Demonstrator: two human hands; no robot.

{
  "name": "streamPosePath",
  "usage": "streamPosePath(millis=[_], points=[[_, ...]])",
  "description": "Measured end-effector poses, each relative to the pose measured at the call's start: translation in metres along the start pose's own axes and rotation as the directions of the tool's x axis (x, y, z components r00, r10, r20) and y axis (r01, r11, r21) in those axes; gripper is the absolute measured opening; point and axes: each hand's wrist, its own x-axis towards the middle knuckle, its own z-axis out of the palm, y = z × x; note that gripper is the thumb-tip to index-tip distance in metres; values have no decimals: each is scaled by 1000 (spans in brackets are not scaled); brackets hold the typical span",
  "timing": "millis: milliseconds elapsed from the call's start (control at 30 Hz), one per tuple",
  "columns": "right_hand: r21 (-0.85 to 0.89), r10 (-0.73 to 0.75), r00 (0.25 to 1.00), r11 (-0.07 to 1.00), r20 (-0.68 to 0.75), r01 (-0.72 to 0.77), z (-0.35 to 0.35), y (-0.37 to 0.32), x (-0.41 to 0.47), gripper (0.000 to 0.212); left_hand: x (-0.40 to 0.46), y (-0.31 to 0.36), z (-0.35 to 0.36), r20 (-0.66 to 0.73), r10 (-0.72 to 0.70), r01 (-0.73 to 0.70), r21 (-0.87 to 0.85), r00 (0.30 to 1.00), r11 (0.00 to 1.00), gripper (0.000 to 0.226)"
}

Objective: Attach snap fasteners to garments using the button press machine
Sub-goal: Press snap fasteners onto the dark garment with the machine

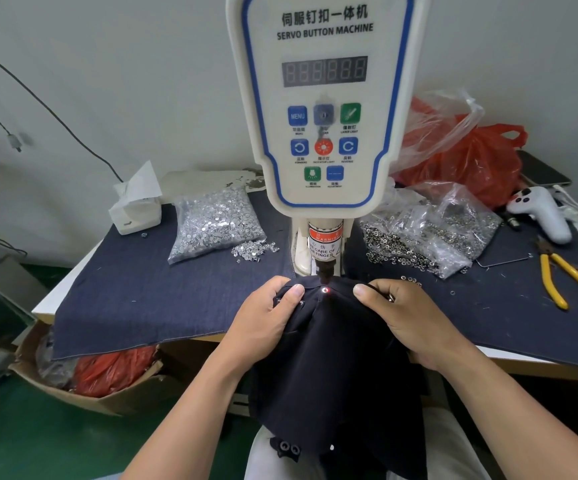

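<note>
**Dark garment held under the press head**

The dark garment [332, 341] lies at the front edge of the table [69, 282], draped over the edge toward the person's lap; its top fold sits directly below the punch of the button press machine [322, 98], where a red light spot [325, 290] falls on a small snap fastener [324, 289]; the left hand [266, 313] grips the cloth just left of the spot, fingers curled over the fold and thumb pressed on top; the right hand [398, 317] grips it just right of the spot in the same way, fingers clamped round the fabric; the two thumbs lie either side of the punch, near it but apart from it; a denim cloth [142, 282] covers the table top; a bag of silvery fasteners [214, 220] lies left of the machine, bags of ring fasteners [429, 230] right of it; yellow pliers [564, 278] rest near the table's right edge; a tissue box [135, 209] stands toward the back left corner.
</note>
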Motion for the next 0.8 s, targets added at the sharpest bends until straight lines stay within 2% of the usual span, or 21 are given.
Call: streamPosePath(millis=[100,267,333,433,567,667,733,800], points=[[42,15,1000,999,6,-15,1,-1,0,44,-1,2,1,-10,14,-14,14,1000,1000,20],[84,37,999,996,21,-39,1,-4,-2,62,-1,5,1,-16,-4,5,5,1000,1000,24],[164,59,997,984,55,-68,0,-7,-3,63,-2,8,-1,-23,-17,16,-34,1000,999,27],[326,60,985,939,165,-111,-2,-15,-2,55,-5,18,-7,21,-74,76,-218,997,973,29],[423,63,942,882,329,-207,-4,-27,0,39,-11,28,-19,111,-137,173,-450,984,876,43],[381,119,864,862,489,-334,-9,-31,-4,37,-24,32,-22,204,-110,190,-434,973,881,33],[275,126,816,904,564,-329,-9,-34,-8,35,-32,33,-18,267,-104,205,-386,958,900,34],[220,114,803,931,585,-292,-9,-35,-12,30,-36,36,-15,289,-99,205,-365,952,908,36]])
